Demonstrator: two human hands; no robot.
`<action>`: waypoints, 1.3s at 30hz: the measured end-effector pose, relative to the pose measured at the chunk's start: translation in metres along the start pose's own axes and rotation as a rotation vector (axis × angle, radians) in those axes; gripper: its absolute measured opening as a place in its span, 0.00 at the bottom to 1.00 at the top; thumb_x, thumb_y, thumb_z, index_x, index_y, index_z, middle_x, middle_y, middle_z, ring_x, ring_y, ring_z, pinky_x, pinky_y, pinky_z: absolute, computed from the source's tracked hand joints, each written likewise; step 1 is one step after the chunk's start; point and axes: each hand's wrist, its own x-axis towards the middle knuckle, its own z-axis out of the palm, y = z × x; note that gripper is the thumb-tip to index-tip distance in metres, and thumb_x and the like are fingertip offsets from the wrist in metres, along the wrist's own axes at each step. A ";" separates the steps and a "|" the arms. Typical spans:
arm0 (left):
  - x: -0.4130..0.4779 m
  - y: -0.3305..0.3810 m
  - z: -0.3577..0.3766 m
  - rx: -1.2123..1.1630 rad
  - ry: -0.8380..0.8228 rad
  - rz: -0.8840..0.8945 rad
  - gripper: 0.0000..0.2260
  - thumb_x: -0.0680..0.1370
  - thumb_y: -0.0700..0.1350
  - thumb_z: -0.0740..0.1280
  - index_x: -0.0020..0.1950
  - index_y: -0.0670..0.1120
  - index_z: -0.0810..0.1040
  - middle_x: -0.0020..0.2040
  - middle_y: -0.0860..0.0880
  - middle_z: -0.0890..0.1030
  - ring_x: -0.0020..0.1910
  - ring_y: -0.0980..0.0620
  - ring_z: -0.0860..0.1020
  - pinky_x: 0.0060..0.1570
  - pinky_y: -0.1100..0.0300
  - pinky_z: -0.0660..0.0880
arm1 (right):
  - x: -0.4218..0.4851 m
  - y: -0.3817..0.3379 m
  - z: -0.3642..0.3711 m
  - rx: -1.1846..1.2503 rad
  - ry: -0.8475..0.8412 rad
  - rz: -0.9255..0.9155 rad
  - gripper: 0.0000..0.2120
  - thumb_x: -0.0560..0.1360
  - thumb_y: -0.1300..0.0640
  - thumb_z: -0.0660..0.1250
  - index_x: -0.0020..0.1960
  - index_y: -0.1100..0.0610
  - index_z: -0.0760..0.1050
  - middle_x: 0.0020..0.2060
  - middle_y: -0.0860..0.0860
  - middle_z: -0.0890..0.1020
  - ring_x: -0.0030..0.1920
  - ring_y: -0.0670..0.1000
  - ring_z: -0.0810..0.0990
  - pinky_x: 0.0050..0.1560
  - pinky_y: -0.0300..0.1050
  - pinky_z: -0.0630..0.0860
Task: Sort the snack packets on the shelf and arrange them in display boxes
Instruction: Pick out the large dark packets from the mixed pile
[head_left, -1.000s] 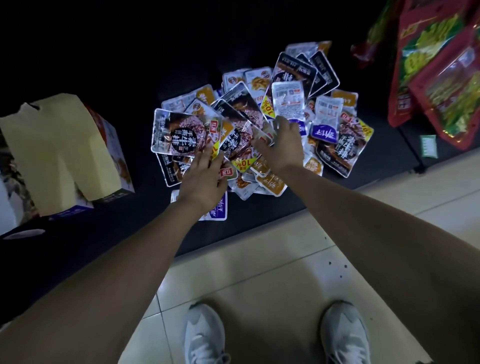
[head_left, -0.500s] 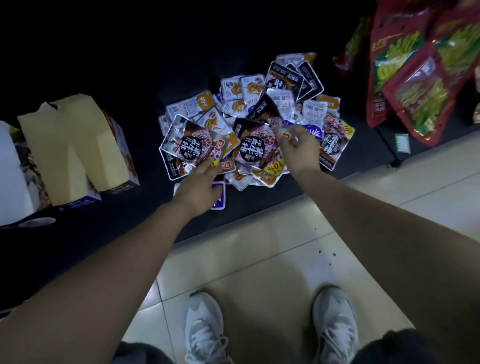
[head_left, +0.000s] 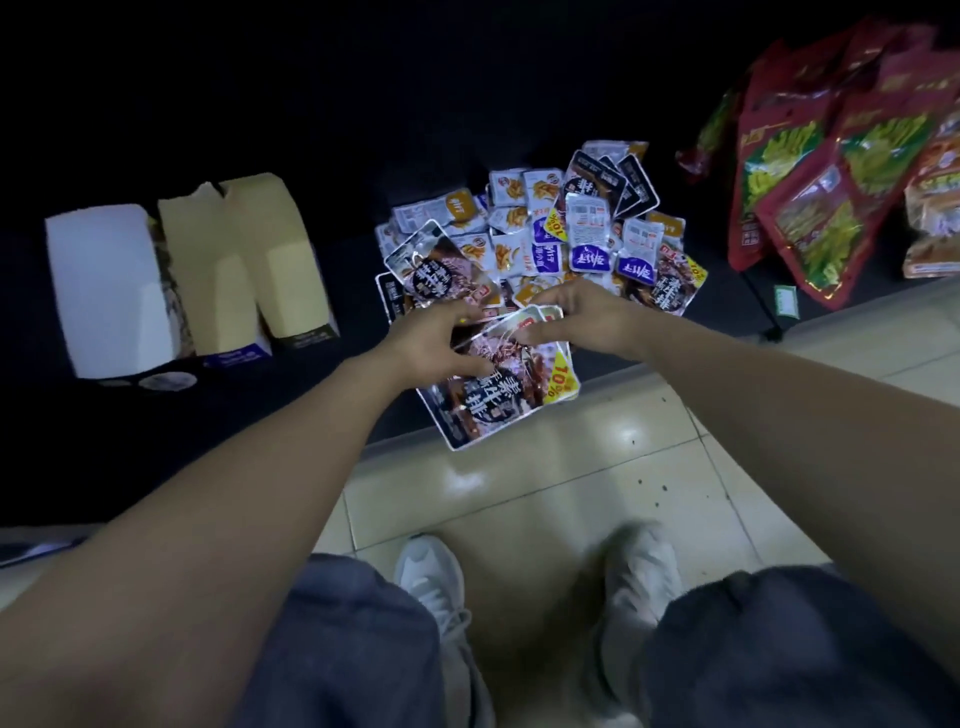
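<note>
view: head, the only one
step: pulling one kind out of the mix. A small stack of dark packets (head_left: 501, 400) w/ yellow 10% stickers is held over the shelf (head_left: 218, 447) front edge, on the near side of the pile (head_left: 550, 234).
left hand (head_left: 434, 340): fingers curled round the stack's upper left edge, thumb on its face.
right hand (head_left: 589, 312): clamped on the stack's upper right corner.
pile: mixed snack pkts loose on the shelf, just beyond both hands. More dark ones sit at its left and right edges, small purple and orange ones in the middle.
display boxes (head_left: 244, 260): one tan, one white, open, well left of the pile; contents too dark to tell.
red bags (head_left: 810, 176): at right, apart from the pile, not in play.
progress (est.): early, most pkts unsorted.
next needs: square the stack btwn both hands, then carry it left to a box, faces one way. Foil looks slick, so a one-hand hold may let it fan out.
</note>
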 end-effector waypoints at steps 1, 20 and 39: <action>-0.003 -0.006 -0.002 -0.076 -0.020 -0.015 0.25 0.69 0.55 0.76 0.61 0.46 0.78 0.57 0.46 0.80 0.59 0.46 0.76 0.56 0.55 0.72 | 0.004 -0.005 0.003 0.017 0.013 -0.032 0.15 0.71 0.55 0.75 0.54 0.61 0.79 0.50 0.54 0.84 0.48 0.47 0.80 0.54 0.43 0.73; 0.012 -0.126 0.030 -0.681 0.361 -0.443 0.12 0.79 0.43 0.67 0.62 0.43 0.77 0.53 0.48 0.79 0.52 0.49 0.77 0.50 0.59 0.70 | 0.155 0.024 0.077 -0.497 0.511 -0.016 0.30 0.75 0.47 0.70 0.69 0.59 0.62 0.65 0.60 0.69 0.63 0.61 0.71 0.53 0.53 0.75; -0.048 -0.092 0.031 -1.251 0.432 -0.623 0.17 0.79 0.60 0.62 0.61 0.51 0.75 0.59 0.50 0.80 0.57 0.49 0.78 0.60 0.47 0.74 | 0.069 -0.013 0.122 0.417 -0.070 0.195 0.11 0.73 0.68 0.71 0.42 0.57 0.70 0.42 0.54 0.75 0.38 0.49 0.78 0.35 0.41 0.81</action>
